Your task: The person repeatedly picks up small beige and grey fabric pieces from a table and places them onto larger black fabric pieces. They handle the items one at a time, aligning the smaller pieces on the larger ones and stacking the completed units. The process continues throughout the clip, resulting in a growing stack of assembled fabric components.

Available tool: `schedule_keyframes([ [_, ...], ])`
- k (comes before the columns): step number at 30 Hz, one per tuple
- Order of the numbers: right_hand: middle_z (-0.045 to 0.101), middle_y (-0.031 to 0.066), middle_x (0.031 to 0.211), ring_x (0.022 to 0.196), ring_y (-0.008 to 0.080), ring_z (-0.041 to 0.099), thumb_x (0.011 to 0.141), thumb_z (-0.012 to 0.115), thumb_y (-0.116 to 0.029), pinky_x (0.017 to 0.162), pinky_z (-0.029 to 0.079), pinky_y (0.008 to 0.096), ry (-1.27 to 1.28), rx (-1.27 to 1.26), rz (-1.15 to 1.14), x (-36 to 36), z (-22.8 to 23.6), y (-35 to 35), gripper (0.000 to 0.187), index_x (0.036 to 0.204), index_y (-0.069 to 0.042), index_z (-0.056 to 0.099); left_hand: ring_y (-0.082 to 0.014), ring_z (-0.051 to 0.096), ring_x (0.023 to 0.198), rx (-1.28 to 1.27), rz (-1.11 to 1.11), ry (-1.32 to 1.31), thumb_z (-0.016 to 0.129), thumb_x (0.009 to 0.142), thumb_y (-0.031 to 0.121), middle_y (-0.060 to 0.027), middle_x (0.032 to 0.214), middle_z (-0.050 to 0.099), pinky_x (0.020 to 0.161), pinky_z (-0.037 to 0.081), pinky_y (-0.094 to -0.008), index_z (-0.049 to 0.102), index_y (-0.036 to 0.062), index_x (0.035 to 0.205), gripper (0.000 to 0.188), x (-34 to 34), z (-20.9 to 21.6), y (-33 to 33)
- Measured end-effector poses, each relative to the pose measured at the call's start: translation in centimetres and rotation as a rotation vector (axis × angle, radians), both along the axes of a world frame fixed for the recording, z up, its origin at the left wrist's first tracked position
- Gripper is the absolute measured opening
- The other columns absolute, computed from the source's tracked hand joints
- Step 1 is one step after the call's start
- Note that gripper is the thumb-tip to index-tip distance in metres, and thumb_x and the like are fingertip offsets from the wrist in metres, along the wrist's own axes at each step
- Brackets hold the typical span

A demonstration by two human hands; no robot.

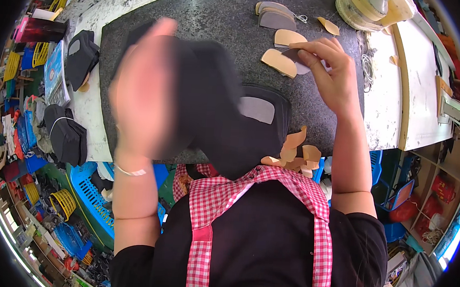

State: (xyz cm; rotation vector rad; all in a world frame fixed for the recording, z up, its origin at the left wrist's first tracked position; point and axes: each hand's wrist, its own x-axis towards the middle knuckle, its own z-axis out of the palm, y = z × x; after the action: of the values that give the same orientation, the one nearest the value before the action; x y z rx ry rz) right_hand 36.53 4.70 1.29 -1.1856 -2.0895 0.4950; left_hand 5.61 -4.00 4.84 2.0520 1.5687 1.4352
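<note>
My left hand (142, 98), smeared by motion, is raised at the left of the dark work slab (196, 10). A blurred black fabric piece (204, 89) shows on both sides of it and appears gripped, though the fingertips are hidden. At the right, my right hand (332, 71) pinches a thin dark grey half-moon patch (293, 55) between thumb and fingers. Beside it lie patches with tan backing (279, 62), and a further tan-backed patch (288, 38) sits just behind. Partly under the blurred piece, another black piece (280, 107) carries a light grey patch (258, 109).
Peeled tan backing scraps (295, 147) gather at the slab's near edge. Farther back are more half-moon patches (276, 19) and a glue-stained tub (372, 13). Stacked black pieces (81, 58) and a tied black bundle (64, 136) lie left, above a blue basket (92, 195).
</note>
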Motion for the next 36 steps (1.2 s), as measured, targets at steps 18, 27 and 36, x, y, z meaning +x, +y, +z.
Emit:
schedule_keyframes([
  [18,0.074,0.0069,0.101,0.082,0.0226,0.07,0.071,0.081,-0.002,0.066,0.059,0.0341,0.133,0.332,0.38,-5.6,1.4,-5.1,0.023,0.09,-0.003,0.069,-0.0084,0.073,0.08,-0.72,-0.262,-0.578,0.062,0.107,0.005,-0.0078,0.091,0.079,0.067,0.055,-0.0238,0.072,-0.0015,0.114,0.014,5.9,-1.6,-3.7],
  [27,0.074,0.0095,0.097,0.082,0.0286,0.071,0.077,0.077,0.003,0.07,0.06,0.0379,0.228,0.139,0.348,-5.7,1.5,-5.7,0.018,0.091,-0.002,0.067,-0.0252,0.079,0.08,-0.423,-0.238,-0.248,0.069,0.098,-0.002,-0.0148,0.09,0.077,0.069,0.06,-0.033,0.071,-0.0004,0.108,0.011,6.2,-2.0,-3.4],
  [36,0.073,0.0133,0.098,0.084,0.0314,0.071,0.083,0.075,0.005,0.073,0.061,0.0395,0.173,0.166,0.298,-5.8,1.3,-6.2,0.019,0.098,0.0,0.065,-0.0282,0.078,0.079,-0.35,-0.258,-0.204,0.072,0.096,0.0,-0.0162,0.093,0.076,0.068,0.059,-0.0343,0.071,-0.0003,0.106,0.01,6.4,-2.2,-3.2],
])
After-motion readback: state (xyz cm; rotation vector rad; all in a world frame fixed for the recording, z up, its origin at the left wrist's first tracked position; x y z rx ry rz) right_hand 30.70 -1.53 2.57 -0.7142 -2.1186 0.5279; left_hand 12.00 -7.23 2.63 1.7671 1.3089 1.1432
